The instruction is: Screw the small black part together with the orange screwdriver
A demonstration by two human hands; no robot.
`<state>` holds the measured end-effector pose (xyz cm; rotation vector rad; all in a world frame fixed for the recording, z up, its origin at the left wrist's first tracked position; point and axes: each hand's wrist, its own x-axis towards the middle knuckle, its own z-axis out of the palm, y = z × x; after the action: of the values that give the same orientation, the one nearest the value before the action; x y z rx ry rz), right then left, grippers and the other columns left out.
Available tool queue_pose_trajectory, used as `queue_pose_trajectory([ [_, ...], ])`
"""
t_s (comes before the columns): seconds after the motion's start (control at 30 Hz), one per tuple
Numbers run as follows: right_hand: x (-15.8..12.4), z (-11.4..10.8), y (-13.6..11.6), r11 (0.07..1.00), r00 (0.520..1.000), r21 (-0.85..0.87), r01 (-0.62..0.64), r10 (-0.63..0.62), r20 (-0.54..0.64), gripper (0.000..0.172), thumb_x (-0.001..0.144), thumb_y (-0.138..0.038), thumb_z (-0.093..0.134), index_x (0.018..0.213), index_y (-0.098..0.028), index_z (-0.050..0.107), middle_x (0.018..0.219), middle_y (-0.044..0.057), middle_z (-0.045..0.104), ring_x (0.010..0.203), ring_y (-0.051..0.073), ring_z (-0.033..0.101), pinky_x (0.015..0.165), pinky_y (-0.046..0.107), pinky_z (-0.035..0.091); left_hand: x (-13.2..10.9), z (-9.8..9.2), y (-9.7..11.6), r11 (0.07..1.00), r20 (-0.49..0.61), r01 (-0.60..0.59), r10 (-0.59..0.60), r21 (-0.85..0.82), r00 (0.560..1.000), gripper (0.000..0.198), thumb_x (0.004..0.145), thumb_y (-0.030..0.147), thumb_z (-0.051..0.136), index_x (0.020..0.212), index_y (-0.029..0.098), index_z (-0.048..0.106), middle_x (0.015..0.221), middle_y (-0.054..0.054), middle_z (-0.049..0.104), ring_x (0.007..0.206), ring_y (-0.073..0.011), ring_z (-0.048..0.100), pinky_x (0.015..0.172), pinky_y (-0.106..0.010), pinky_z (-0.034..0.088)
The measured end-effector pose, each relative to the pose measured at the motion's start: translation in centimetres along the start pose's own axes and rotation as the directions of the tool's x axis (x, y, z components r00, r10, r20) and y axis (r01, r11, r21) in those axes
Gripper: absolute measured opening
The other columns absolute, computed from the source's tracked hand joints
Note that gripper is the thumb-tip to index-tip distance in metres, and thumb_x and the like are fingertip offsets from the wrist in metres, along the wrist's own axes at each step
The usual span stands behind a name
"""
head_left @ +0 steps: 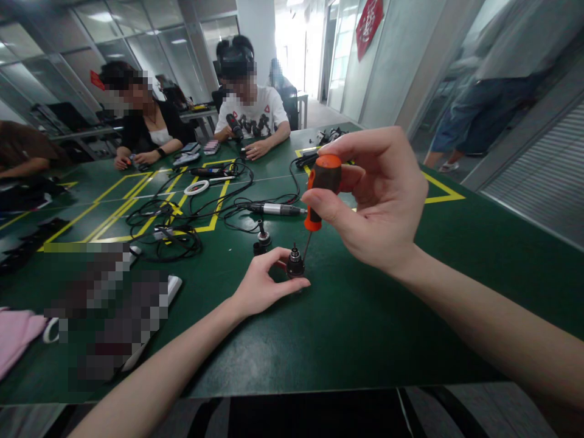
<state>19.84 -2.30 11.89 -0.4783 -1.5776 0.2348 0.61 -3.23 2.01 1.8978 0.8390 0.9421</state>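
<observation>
My right hand (pixel 383 194) pinches the orange and black handle of a screwdriver (pixel 325 182) from above. Its thin shaft slants down to the right side of a small dark cylindrical part (pixel 295 265) with a stepped metal top and a thin pin. Around that part, which stands upright on the green table (pixel 365 328), the thumb and fingers of my left hand (pixel 267 280) are curled. Whether the screwdriver's tip sits in a screw I cannot tell. Just beyond my left hand are another dark part with a pale metal collar (pixel 261 234) and a short black piece (pixel 259 248).
A silver and black pen-shaped tool (pixel 276 209) lies behind, among tangled black cables (pixel 182 213). To the left are two blurred-out flat objects (pixel 132 322) and a pink cloth (pixel 18 337). Across the table sit several people, one holding a dark tool (pixel 234 126). Another person (pixel 488 91) stands right.
</observation>
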Motion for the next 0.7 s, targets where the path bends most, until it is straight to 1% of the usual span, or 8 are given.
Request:
queue_pose_trajectory([
  [0.1,-0.03,-0.03,0.07,1.0,1.0,0.023,0.008,-0.008,0.012,0.031,0.091,-0.043,0.079,0.115,-0.032,0.062,0.117,0.004,0.067,0.094,0.021,0.071,0.072,0.038,0.07,0.04,0.11,-0.14,1.0,-0.01,0.022,-0.022,-0.007,1.0,0.034,0.08,0.038,0.09,0.097,0.016,0.07,0.095,-0.005,0.078,0.086,-0.0192,0.072,0.086,-0.033,0.059],
  [0.2,-0.02,-0.04,0.12,1.0,1.0,0.011,0.005,-0.005,0.012,0.031,0.092,-0.044,0.078,0.115,-0.031,0.061,0.117,0.004,0.068,0.095,0.021,0.071,0.072,0.038,0.07,0.02,-0.14,-0.19,1.0,0.002,0.011,-0.011,0.027,1.0,0.033,0.082,0.037,0.087,0.102,0.017,0.071,0.099,-0.006,0.078,0.09,-0.0204,0.072,0.088,-0.035,0.06],
  [0.3,0.02,-0.1,0.11,1.0,1.0,0.001,-0.012,0.012,0.012,0.035,0.09,-0.045,0.081,0.115,-0.031,0.061,0.117,0.005,0.068,0.097,0.022,0.071,0.073,0.038,0.07,-0.01,-0.64,-0.16,0.998,0.072,-0.039,0.035,0.044,0.997,0.031,0.086,0.033,0.081,0.111,0.016,0.073,0.108,-0.009,0.08,0.098,-0.0229,0.074,0.093,-0.038,0.061],
  [0.4,0.03,-0.18,0.13,1.0,1.0,-0.022,-0.004,0.004,-0.002,0.033,0.09,-0.046,0.08,0.114,-0.032,0.062,0.116,0.004,0.068,0.097,0.022,0.071,0.072,0.038,0.07,-0.01,-0.87,-0.17,0.998,0.122,-0.048,0.043,0.04,0.992,0.028,0.089,0.03,0.077,0.113,0.015,0.075,0.111,-0.01,0.081,0.098,-0.023,0.076,0.092,-0.037,0.061],
  [0.53,0.03,-0.19,0.24,0.997,0.998,-0.062,0.051,-0.052,-0.023,0.028,0.092,-0.043,0.078,0.113,-0.032,0.064,0.114,0.003,0.069,0.093,0.022,0.071,0.069,0.038,0.069,0.04,-0.43,-0.31,0.999,0.062,0.005,-0.007,0.036,0.998,0.03,0.084,0.035,0.085,0.106,0.015,0.076,0.102,-0.007,0.081,0.09,-0.0209,0.074,0.087,-0.035,0.061],
  [0.63,0.16,-0.15,0.24,0.991,0.995,-0.096,0.089,-0.093,-0.042,0.026,0.092,-0.041,0.079,0.111,-0.031,0.064,0.112,0.002,0.069,0.089,0.02,0.071,0.067,0.037,0.067,0.06,-0.09,-0.45,0.999,0.029,0.032,-0.033,0.04,0.999,0.035,0.08,0.04,0.089,0.101,0.017,0.073,0.099,-0.006,0.08,0.09,-0.021,0.074,0.086,-0.034,0.06],
  [0.7,0.33,-0.17,0.1,0.987,0.988,-0.101,0.121,-0.13,-0.08,0.024,0.092,-0.04,0.079,0.109,-0.031,0.066,0.109,0.002,0.069,0.088,0.019,0.071,0.066,0.033,0.065,0.02,-0.1,-0.54,0.999,0.027,0.027,-0.028,0.047,0.999,0.036,0.079,0.04,0.089,0.101,0.017,0.072,0.099,-0.006,0.079,0.091,-0.0213,0.074,0.086,-0.034,0.06],
])
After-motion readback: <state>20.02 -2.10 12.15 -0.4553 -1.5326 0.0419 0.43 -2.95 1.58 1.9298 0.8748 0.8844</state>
